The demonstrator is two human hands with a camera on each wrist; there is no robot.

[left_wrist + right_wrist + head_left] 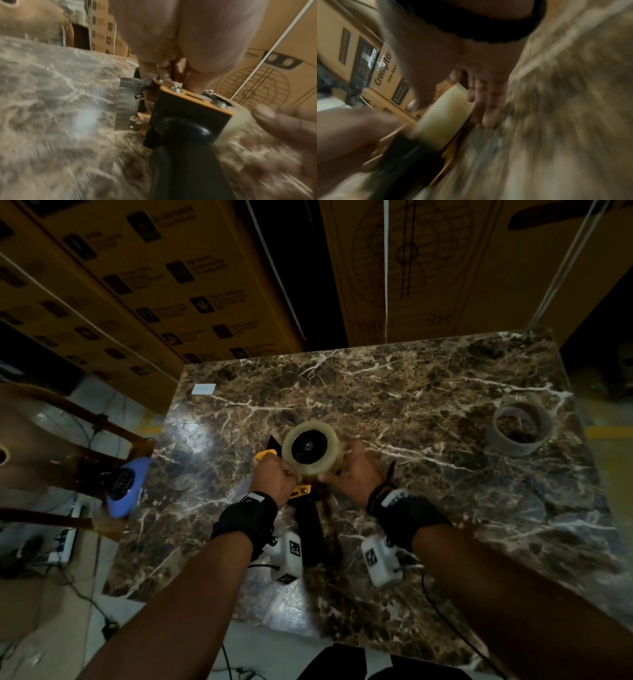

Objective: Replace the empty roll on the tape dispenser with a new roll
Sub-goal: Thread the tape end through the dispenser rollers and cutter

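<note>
Tape dispenser, roll change: new roll on hub, threading outstanding.

New roll sits on the dispenser lying on the marble table; empty core set well apart at right. Left hand curls round the yellow frame; right hand cups the roll's edge. Judged remaining: seating the roll fully and feeding tape to the blade.

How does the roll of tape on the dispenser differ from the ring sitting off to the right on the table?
The new roll is thick and pale cream; the empty core is thin-walled and grey. The new roll sits on the dispenser between both hands; the empty core lies alone, untouched. Both are round rings.
</note>
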